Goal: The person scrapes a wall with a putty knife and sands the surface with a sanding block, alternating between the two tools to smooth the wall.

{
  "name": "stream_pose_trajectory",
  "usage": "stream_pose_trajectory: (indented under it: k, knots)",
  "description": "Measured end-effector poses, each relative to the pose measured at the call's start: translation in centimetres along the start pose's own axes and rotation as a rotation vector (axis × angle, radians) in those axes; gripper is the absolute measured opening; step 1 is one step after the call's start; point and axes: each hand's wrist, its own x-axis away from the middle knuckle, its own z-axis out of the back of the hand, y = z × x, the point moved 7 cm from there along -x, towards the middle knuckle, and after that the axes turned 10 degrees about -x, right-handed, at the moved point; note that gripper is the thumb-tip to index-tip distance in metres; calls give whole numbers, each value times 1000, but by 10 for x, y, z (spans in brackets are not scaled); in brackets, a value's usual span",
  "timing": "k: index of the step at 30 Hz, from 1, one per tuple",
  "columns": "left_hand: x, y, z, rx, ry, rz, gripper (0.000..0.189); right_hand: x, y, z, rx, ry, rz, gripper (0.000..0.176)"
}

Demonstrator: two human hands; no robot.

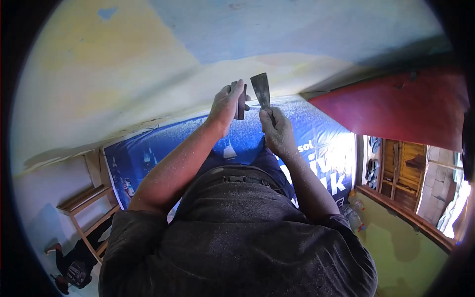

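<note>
My left hand is wrapped around a dark, flat block, which looks like a sanding block and stands on edge. Pale dust covers the fingers. My right hand grips a putty knife by its handle, blade pointing up, slightly apart from the block. Its dark blade is smeared with whitish residue. Both hands are held out in front of my body, before the painted wall. The far side of the block is partly hidden by my fingers.
A blue printed banner sprinkled with white dust lies below. At left is a wooden ladder-like stand, with a person in dark clothes beyond it. A red panel, an opening with a wooden sill and plastic bottles are at right.
</note>
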Motion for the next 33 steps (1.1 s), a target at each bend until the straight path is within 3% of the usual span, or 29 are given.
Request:
stream_pose_trajectory:
  k: [4,5,8,9,13,15,18,21,27,30,31,33]
  knots:
    - [-3,2,-48,134,-53,-42,41,-1,-1,39,-177,-127,-158,34]
    - [-4,-4,-56,133,-14,38,34,-3,-2,48,-199,-165,-183,34]
    - [-21,-13,-81,225,-86,0,27,-16,15,76,-218,-188,-85,35]
    - [-20,-10,-86,169,-84,23,37,-19,16,85,-177,-189,-92,32]
    - [-18,0,-110,127,123,-44,36,-33,9,122,49,-166,-37,17]
    - [-15,-5,-108,39,236,-64,36,-30,-10,133,74,-138,-5,26]
    - [-18,-31,-80,13,294,-34,45,-22,-36,127,-55,-112,153,31]
    - [-24,-28,-57,-104,369,-18,46,-22,-39,114,-21,-132,186,31]
    - [-25,13,-33,-319,423,-111,45,-18,-41,68,110,-102,31,30]
    - [-31,7,-29,-328,267,-177,44,-18,-41,36,67,-131,57,35]
    - [-2,37,-38,-270,178,-103,44,-19,-45,27,24,-125,63,35]
    - [-14,22,-25,-379,71,-231,45,-24,-40,15,-29,-52,14,38]
